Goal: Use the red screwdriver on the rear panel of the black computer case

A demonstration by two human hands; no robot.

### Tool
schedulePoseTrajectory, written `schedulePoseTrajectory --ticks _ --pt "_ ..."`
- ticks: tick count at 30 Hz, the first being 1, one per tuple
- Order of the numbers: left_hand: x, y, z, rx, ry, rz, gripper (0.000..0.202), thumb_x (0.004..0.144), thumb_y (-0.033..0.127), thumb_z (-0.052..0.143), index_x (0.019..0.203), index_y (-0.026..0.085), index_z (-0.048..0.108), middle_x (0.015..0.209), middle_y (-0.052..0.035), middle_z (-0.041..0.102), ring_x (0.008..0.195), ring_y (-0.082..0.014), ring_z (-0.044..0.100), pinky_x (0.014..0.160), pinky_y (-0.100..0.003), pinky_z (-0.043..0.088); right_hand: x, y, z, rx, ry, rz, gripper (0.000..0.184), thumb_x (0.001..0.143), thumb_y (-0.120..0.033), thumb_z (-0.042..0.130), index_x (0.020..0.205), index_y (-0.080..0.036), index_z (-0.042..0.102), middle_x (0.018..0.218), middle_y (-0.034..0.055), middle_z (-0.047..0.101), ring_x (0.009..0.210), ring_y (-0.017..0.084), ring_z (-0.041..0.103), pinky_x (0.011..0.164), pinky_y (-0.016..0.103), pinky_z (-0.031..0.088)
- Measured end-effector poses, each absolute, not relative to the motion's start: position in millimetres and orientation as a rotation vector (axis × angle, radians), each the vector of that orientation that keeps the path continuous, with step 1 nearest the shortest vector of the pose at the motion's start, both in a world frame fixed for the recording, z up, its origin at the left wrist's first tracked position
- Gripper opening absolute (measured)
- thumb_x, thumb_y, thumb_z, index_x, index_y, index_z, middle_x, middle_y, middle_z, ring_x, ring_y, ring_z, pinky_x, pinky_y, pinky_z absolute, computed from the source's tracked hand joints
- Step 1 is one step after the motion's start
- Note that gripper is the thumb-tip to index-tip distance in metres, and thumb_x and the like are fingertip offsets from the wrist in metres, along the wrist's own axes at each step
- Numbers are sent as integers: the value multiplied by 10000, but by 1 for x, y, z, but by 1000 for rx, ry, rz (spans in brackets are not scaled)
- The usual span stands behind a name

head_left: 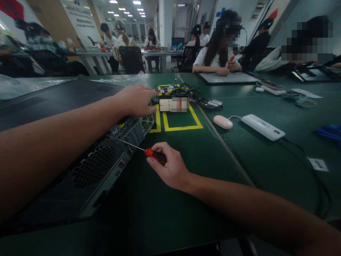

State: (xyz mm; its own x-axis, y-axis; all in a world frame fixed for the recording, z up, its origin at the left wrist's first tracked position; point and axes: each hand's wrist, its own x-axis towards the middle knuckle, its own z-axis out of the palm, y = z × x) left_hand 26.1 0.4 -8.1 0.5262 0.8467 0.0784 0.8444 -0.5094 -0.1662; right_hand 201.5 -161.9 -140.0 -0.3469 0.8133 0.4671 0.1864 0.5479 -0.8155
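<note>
A black desktop computer case (87, 94) lies on the table at the left, its back panel (128, 137) with vents and ports turned toward me. My left hand (137, 101) rests over the far top corner of the case, thumb and fingers apart. My right hand (170, 165) is closed around the red and black handle of a screwdriver (157, 155). The screwdriver's thin metal shaft points left, and its tip reaches the upper part of the back panel. Whether the tip sits in a screw cannot be made out.
Beyond my left hand lie a phone (173, 104) and tangled cables (186, 90), near yellow tape outlines (183, 128). A pink mouse-shaped object (223, 122) and a white power strip (262, 127) are at the right. Across the table, a person (213, 58) works over a flat panel (229, 78).
</note>
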Motion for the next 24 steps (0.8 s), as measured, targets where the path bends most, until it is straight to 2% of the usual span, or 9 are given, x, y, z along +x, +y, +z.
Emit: schedulePoseTrajectory --ticks 8,12,15,19,24 --pt "27 -1 -7 -2564 -1461 36 757 925 560 483 1583 187 521 1558 -136 594 1418 -403 547 1183 -516 415 201 -161 -141 -812 -1834 823 162 1007 -339 675 1107 -222 624 1024 42 716 856 184 662 817 356 564" --pt "27 -1 -6 -2581 -1480 39 768 908 551 505 1598 213 510 1577 -119 585 1436 -402 531 1215 -509 379 201 -161 -141 -799 -1829 823 159 1011 -338 675 1106 -222 623 1008 39 713 850 184 665 819 359 559" --pt "26 1 -8 -2597 -1453 33 759 915 549 492 1580 186 519 1572 -124 584 1453 -393 522 1229 -486 363 201 -160 -141 -821 -1838 820 162 1011 -346 674 1109 -227 625 1016 39 714 869 190 668 834 365 558" --pt "23 7 -12 -2628 -1452 -19 808 915 583 506 1619 191 446 1572 -106 582 1490 -374 487 1266 -465 308 202 -160 -140 -795 -1832 827 174 1015 -351 679 1113 -215 630 1022 41 710 869 188 666 835 363 551" --pt "18 8 -12 -2644 -1442 0 875 903 630 547 1653 203 397 1587 -106 555 1507 -371 467 1263 -454 316 202 -160 -140 -805 -1827 831 164 1015 -343 680 1111 -216 642 1038 45 716 882 189 664 843 362 551"
